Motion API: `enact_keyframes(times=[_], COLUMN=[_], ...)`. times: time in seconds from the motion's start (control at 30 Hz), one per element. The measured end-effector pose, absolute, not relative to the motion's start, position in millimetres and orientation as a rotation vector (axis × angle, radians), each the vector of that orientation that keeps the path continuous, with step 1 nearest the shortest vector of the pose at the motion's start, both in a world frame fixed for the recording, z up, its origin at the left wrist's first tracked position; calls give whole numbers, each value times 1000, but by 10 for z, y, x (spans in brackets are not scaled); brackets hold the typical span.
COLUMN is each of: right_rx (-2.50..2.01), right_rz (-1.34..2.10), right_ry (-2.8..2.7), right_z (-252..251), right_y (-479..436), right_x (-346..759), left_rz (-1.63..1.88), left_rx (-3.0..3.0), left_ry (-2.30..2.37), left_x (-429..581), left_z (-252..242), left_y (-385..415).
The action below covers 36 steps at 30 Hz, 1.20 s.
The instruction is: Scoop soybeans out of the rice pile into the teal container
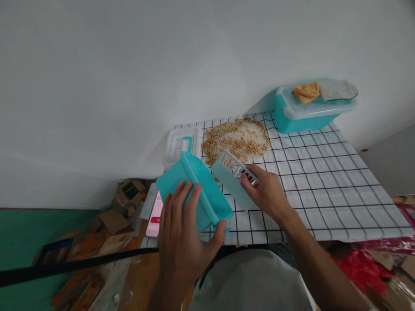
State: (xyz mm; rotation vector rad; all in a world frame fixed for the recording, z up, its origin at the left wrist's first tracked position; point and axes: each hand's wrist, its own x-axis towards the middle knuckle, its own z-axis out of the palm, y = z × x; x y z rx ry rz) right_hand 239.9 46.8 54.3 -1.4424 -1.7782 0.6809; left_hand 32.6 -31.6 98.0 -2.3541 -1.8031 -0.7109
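Observation:
A teal plastic box [212, 185] is tipped on its side above the table's near left part, its opening facing right. My left hand [186, 233] holds it, fingers spread over its bottom and side, thumb at the rim. Closed round the slotted edge of a white plastic basket [231, 179] is my right hand [267, 190]; the basket is tilted beside the box opening. Behind them a pile of yellow beans mixed with white grains [240, 140] lies spread on the checked tablecloth [308, 172].
A clear lid [183, 144] lies at the back left of the table. Near the left edge is a pink-screened phone [155, 216], partly covered. At the back right stands a lidded teal box [301, 121] with a yellow cloth [306, 92] and a grey cloth [339, 90] on top.

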Motion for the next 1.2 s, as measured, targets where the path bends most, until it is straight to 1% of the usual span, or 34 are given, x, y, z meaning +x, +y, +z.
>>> enact_keyframes(times=[0.23, 0.63, 0.93, 1.2], right_rx=[-1498, -1493, -1588, -1653], right_rz=[576, 714, 725, 818], right_ry=[-1792, -1776, -1677, -1528], right_z=[537, 509, 510, 483], right_y=[524, 469, 305, 237], right_x=[2441, 2368, 2353, 2354], left_rz=[-714, -722, -719, -724], left_rx=[-2352, -2358, -2361, -2359], left_ry=[-1808, -1801, -1799, -1795], left_x=[332, 324, 322, 322], left_z=[983, 989, 996, 995], left_y=[-306, -323, -313, -317])
